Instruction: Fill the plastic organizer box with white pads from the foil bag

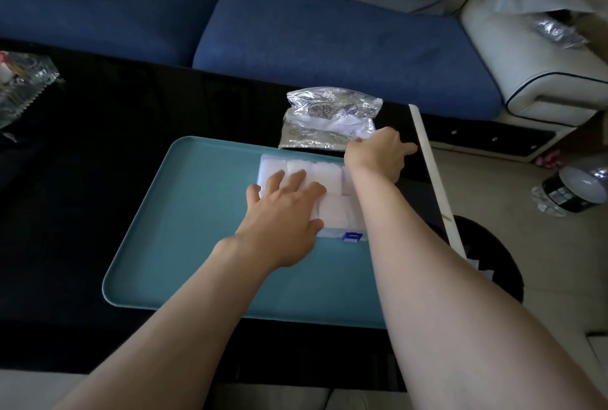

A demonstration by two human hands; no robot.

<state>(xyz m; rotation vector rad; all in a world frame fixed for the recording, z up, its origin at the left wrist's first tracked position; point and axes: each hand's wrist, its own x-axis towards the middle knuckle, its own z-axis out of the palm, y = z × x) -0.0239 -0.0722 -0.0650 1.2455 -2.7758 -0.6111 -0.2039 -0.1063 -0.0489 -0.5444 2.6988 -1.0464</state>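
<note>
A clear plastic organizer box point(335, 234) with a blue latch sits on the teal tray point(184, 218), its compartments packed with white pads point(332, 212). My left hand point(283, 212) lies flat on the pads with its fingers spread and straight, pressing on them. My right hand point(378, 154) is at the box's far right corner, its fingers curled over that edge. What is under its palm is hidden. The crumpled foil bag point(329, 120) lies on the black table just beyond the box, with more white showing through its clear front.
The tray rests on a black glossy table point(98, 162) in front of a blue sofa point(329, 41). A glass dish point(23, 83) stands at the table's left edge. A white strip point(431, 166) runs along the table's right edge. A jar point(572, 189) lies on the floor.
</note>
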